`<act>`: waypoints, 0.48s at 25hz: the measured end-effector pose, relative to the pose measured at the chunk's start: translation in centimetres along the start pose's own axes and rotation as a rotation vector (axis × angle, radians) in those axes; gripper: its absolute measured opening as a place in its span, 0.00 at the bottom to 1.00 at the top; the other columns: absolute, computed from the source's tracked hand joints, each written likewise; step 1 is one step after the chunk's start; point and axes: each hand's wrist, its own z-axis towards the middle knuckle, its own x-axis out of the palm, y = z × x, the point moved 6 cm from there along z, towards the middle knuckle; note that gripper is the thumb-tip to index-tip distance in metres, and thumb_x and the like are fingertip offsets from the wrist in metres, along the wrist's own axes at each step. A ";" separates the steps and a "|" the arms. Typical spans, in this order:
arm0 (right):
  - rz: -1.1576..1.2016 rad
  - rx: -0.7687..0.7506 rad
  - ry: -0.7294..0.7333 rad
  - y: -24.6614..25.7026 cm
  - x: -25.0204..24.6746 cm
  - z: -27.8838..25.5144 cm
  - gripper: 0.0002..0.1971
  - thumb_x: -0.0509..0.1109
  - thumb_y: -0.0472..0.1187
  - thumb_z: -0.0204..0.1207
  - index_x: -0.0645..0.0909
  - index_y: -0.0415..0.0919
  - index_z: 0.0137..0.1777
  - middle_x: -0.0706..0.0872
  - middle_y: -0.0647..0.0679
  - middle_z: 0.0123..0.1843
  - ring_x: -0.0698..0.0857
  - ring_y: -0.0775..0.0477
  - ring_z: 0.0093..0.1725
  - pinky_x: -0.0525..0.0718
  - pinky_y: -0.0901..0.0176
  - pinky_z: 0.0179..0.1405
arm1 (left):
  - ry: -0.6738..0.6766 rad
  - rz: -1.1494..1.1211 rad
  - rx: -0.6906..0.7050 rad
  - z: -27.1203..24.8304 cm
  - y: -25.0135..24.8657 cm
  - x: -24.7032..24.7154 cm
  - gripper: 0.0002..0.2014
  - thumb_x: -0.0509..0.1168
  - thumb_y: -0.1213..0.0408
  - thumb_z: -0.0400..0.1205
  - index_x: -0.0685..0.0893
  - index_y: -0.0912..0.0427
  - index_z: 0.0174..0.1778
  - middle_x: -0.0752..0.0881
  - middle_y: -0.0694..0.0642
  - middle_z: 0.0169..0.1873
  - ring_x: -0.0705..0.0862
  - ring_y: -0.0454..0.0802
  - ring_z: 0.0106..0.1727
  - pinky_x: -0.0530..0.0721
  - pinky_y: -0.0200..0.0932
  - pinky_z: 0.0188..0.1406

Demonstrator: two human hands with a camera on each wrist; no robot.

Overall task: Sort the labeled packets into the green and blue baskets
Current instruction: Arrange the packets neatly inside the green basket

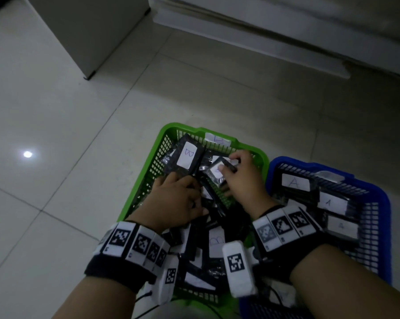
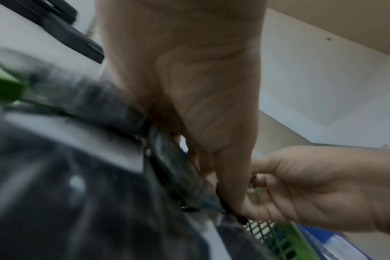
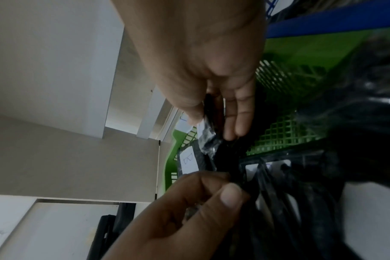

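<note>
Both hands reach into the green basket (image 1: 148, 171), which is full of black packets labeled B. The right hand (image 1: 241, 178) pinches a plastic-wrapped packet (image 1: 216, 173) between thumb and fingers; the left hand (image 1: 176, 201) curls its fingers round a neighbouring black packet (image 2: 176, 174). The blue basket (image 1: 378, 203), just beside on the right, holds packets labeled A.

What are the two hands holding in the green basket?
The right hand pinches a black plastic packet with a white label by its far edge. The left hand grips dark packets; where is hidden.
</note>
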 end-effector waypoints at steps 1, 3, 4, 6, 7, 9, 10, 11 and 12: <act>0.097 0.011 0.034 0.5 0.3 0.2 0.10 0.67 0.40 0.80 0.69 0.47 0.56 0.83 0.47 0.44 0.87 0.39 0.30 0.88 0.44 0.30 | -0.072 -0.072 -0.011 0.1 0.2 -0.2 0.18 0.58 0.36 0.76 0.81 0.40 0.55 0.74 0.40 0.64 0.70 0.49 0.68 0.68 0.53 0.68; 0.208 -0.012 0.124 2.0 1.3 0.6 0.09 0.63 0.34 0.81 0.70 0.45 0.57 0.82 0.46 0.43 0.86 0.41 0.27 0.86 0.49 0.25 | -0.271 -0.175 -0.042 -0.2 1.0 -0.8 0.17 0.57 0.41 0.75 0.82 0.44 0.52 0.79 0.46 0.57 0.78 0.51 0.61 0.77 0.50 0.60; 0.238 -0.026 0.165 2.7 2.1 0.9 0.12 0.62 0.31 0.81 0.71 0.45 0.60 0.83 0.45 0.44 0.86 0.41 0.29 0.85 0.50 0.27 | -0.367 -0.166 -0.079 -0.4 1.8 -1.1 0.17 0.59 0.44 0.74 0.83 0.46 0.53 0.79 0.49 0.56 0.79 0.54 0.59 0.79 0.49 0.57; 0.298 -0.018 0.189 3.3 3.8 1.5 0.18 0.60 0.25 0.79 0.71 0.45 0.63 0.83 0.43 0.45 0.87 0.42 0.34 0.88 0.49 0.32 | -0.473 -0.138 -0.165 -0.8 3.1 -1.2 0.17 0.66 0.53 0.73 0.84 0.48 0.57 0.77 0.54 0.61 0.78 0.58 0.60 0.80 0.51 0.56; 0.334 -0.002 0.157 3.2 4.4 1.8 0.19 0.61 0.23 0.78 0.70 0.44 0.62 0.83 0.41 0.45 0.87 0.42 0.34 0.89 0.49 0.34 | -0.476 -0.153 -0.195 -0.7 3.5 -1.1 0.18 0.68 0.56 0.72 0.83 0.47 0.59 0.75 0.56 0.64 0.78 0.59 0.62 0.81 0.52 0.57; 0.392 0.028 0.051 2.9 5.2 2.2 0.17 0.63 0.23 0.76 0.67 0.42 0.57 0.84 0.36 0.46 0.88 0.40 0.35 0.90 0.49 0.36 | -0.458 -0.232 -0.224 -0.2 3.7 -1.0 0.19 0.69 0.59 0.72 0.82 0.49 0.60 0.71 0.59 0.69 0.77 0.60 0.64 0.81 0.54 0.58; 0.403 0.024 0.013 2.8 5.4 2.4 0.17 0.65 0.24 0.75 0.67 0.42 0.56 0.84 0.36 0.47 0.89 0.39 0.38 0.90 0.50 0.37 | -0.466 -0.271 -0.224 0.1 3.8 -1.1 0.19 0.70 0.60 0.72 0.82 0.52 0.60 0.69 0.61 0.68 0.77 0.61 0.64 0.81 0.54 0.59; 0.407 0.008 0.002 2.7 5.5 2.5 0.17 0.66 0.25 0.75 0.69 0.42 0.57 0.85 0.38 0.48 0.89 0.39 0.41 0.90 0.51 0.40 | -0.488 -0.294 -0.229 0.5 3.9 -1.3 0.19 0.71 0.61 0.71 0.82 0.54 0.58 0.69 0.62 0.67 0.78 0.62 0.62 0.81 0.54 0.58; 0.402 -0.010 0.002 2.5 5.5 2.6 0.18 0.66 0.26 0.76 0.72 0.44 0.61 0.85 0.42 0.52 0.89 0.41 0.47 0.89 0.52 0.46 | -0.500 -0.297 -0.246 0.8 4.0 -1.5 0.20 0.73 0.60 0.70 0.80 0.57 0.57 0.69 0.62 0.64 0.79 0.63 0.60 0.82 0.55 0.56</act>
